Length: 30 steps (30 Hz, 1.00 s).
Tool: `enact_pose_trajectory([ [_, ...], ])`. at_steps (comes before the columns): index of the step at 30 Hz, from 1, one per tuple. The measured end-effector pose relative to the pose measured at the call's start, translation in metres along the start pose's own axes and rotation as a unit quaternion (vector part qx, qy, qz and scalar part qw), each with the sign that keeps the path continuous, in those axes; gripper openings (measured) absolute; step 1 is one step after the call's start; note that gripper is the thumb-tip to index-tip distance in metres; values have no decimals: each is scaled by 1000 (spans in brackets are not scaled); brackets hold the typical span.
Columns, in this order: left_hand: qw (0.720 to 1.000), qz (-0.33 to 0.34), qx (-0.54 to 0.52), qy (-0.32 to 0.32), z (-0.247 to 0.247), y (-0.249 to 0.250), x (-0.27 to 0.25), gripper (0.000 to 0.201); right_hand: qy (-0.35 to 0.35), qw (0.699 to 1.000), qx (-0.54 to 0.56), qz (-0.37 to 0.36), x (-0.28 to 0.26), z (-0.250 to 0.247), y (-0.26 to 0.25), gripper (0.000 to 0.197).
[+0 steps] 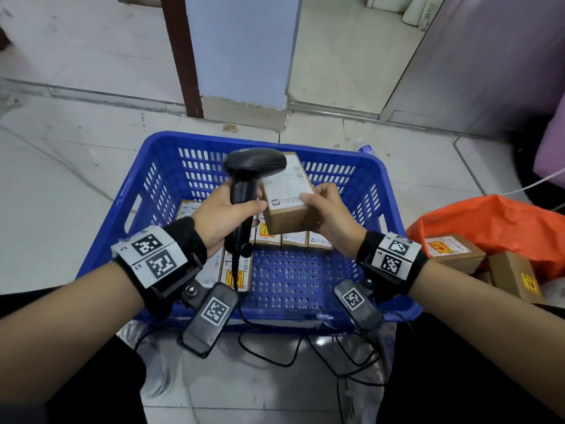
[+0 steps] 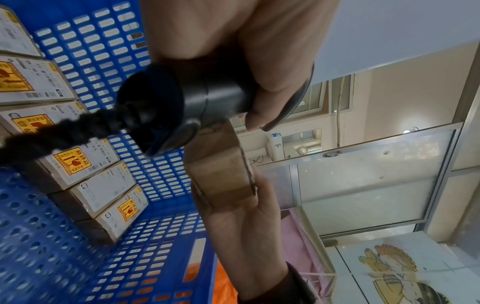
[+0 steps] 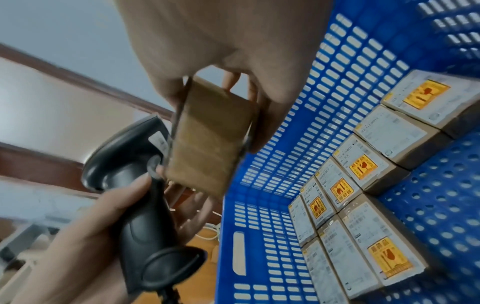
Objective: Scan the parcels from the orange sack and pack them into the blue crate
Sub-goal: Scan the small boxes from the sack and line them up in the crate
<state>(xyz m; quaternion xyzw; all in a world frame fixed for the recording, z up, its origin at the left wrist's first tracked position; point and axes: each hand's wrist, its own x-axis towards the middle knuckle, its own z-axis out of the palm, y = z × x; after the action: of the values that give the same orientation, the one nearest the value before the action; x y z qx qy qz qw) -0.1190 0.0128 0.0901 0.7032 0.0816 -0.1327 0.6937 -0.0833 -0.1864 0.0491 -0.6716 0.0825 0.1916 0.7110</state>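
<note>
My left hand [image 1: 224, 214] grips the handle of a black barcode scanner [image 1: 253, 166] above the blue crate [image 1: 394, 209]. Its head hangs over the white label of a small brown parcel [image 1: 287, 194], which my right hand [image 1: 328, 209] holds from the right side, tilted up. In the left wrist view the scanner's base [image 2: 182, 102] and the parcel's brown end [image 2: 223, 174] show close together. The right wrist view shows the scanner [image 3: 140, 195] left of the held parcel [image 3: 207, 144]. Several labelled parcels [image 1: 281, 237] lie in rows on the crate floor. The orange sack [image 1: 489, 228] lies at right.
Two more brown parcels [image 1: 455, 252] spill from the sack's mouth beside the crate. The scanner's black cable [image 1: 275, 356] trails over the crate's near rim onto the tiled floor. A blue pillar [image 1: 244, 56] stands behind the crate. The crate's front right floor [image 1: 305, 276] is bare.
</note>
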Motion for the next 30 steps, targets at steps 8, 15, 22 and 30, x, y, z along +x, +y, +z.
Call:
enact_pose_trajectory([
  [8, 999, 35, 36, -3, 1, 4, -2, 9, -21, 989, -54, 134, 24, -23, 23, 36],
  [15, 998, -5, 54, -11, 6, -9, -9, 10, 53, 977, -166, 126, 41, -47, 45, 18],
  [22, 997, -46, 51, -36, 8, -19, -10, 8, -8, 985, -113, 133, 44, -45, 47, 15],
  [30, 996, -50, 51, -44, 10, -17, -12, 8, -2, 987, -98, 131, 45, -43, 45, 17],
])
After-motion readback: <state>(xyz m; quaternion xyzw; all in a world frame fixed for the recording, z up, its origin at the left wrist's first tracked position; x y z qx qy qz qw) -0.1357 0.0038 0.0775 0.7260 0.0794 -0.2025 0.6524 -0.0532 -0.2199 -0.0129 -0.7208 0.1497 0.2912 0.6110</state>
